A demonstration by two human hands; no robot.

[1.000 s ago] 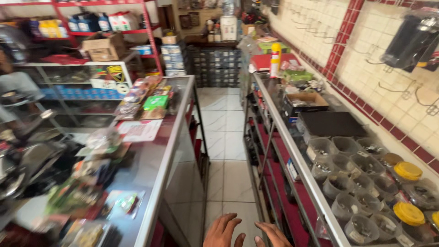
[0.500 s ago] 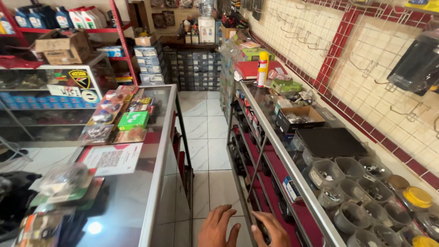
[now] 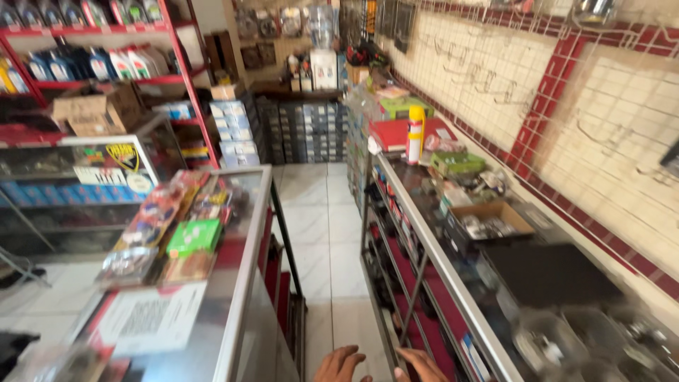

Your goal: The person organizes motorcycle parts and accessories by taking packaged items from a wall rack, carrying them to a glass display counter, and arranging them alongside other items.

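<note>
Head view catches only the tops of my hands at the bottom edge: my left hand point(image 3: 344, 365) with fingers loosely spread, my right hand point(image 3: 422, 363) beside it. Whether either holds anything, I cannot tell. I judge I am walking the tiled aisle point(image 3: 322, 233), glass counter point(image 3: 244, 283) to my left, metal shelf rail point(image 3: 442, 272) nearest my right hand, untouched.
</note>
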